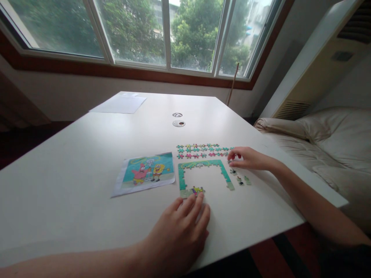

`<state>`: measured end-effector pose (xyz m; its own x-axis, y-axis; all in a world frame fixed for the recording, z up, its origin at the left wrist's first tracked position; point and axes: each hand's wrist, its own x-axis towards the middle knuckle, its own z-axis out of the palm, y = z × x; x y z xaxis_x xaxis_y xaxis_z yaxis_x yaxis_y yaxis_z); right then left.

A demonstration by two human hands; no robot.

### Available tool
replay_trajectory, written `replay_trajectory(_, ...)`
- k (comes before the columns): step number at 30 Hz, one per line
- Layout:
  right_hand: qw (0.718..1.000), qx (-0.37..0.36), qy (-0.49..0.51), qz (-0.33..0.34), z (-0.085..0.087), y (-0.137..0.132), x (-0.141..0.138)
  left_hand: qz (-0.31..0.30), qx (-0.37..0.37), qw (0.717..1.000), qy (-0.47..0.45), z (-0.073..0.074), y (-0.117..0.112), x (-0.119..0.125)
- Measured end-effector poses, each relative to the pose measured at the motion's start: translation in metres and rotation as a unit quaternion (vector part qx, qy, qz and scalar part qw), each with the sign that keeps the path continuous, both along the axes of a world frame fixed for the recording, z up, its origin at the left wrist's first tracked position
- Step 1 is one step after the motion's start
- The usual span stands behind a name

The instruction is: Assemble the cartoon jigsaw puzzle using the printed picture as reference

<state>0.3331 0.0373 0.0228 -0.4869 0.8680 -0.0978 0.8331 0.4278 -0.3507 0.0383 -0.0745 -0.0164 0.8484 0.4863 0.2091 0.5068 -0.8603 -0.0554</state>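
Note:
A partly joined jigsaw frame (203,172) lies on the white table (72,162), teal along its top and sides. My left hand (179,231) rests flat just below it, fingers stretched out, fingertips touching the bottom-edge pieces (193,190). My right hand (247,158) reaches in from the right, fingers curled together at the end of the rows of loose pieces (203,151); what it pinches is too small to make out. A few loose pieces (242,179) lie below that hand. A cartoon reference picture (146,173) lies left of the frame.
A sheet of paper (118,104) lies at the far left of the table, and two round cable-hole covers (179,123) sit in the middle. A beige sofa (327,143) stands close on the right. Windows run along the far wall.

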Motion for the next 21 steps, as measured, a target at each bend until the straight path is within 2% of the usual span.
replay_trajectory(6,0.999,0.009,0.042,-0.009,0.002,-0.002,-0.004,0.000,0.014,1.000,-0.007,-0.001,0.000,0.000)
replay_trajectory(10,0.993,0.006,0.113,0.020,0.004,-0.021,-0.033,0.002,0.013,1.000,-0.009,-0.002,0.000,0.000)
replay_trajectory(15,0.985,-0.027,0.160,0.065,-0.004,-0.046,-0.077,0.000,0.015,1.000,-0.009,-0.003,0.000,-0.001)
replay_trajectory(21,0.983,-0.028,0.167,0.070,-0.013,-0.049,-0.088,-0.002,0.014,1.000,-0.008,-0.005,0.000,0.000)
